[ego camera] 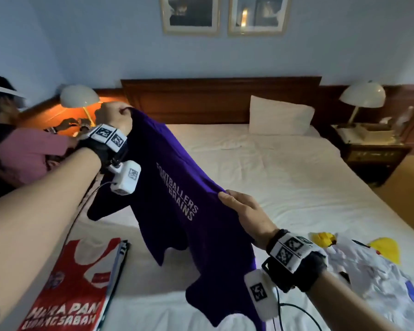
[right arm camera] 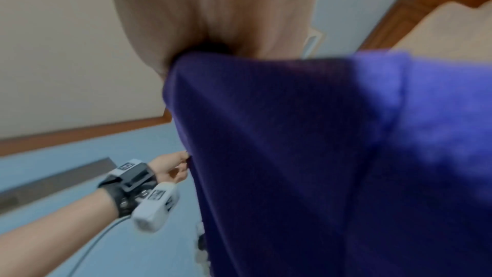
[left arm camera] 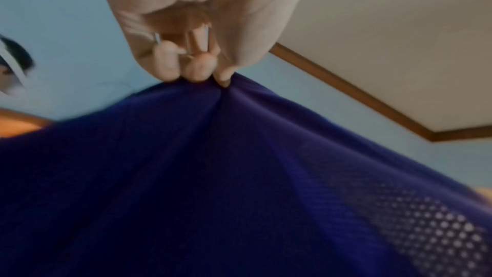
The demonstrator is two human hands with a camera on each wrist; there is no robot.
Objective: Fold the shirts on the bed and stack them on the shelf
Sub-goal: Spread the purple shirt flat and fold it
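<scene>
Left hand (ego camera: 114,115) and right hand (ego camera: 245,215) grip the purple shirt (ego camera: 189,211) aloft.

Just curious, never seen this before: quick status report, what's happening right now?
Left hand and right hand both grip the purple shirt, lifted over the bed. Unfolded. Red jersey and white shirt lie below; nothing blocking.

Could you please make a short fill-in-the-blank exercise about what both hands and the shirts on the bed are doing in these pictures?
1. Both hands hold up the ____ shirt above the bed.
2. The left hand is raised ____ than the right hand.
3. The red-and-white jersey lies under the ____ forearm.

Missing words: purple; higher; left
</scene>
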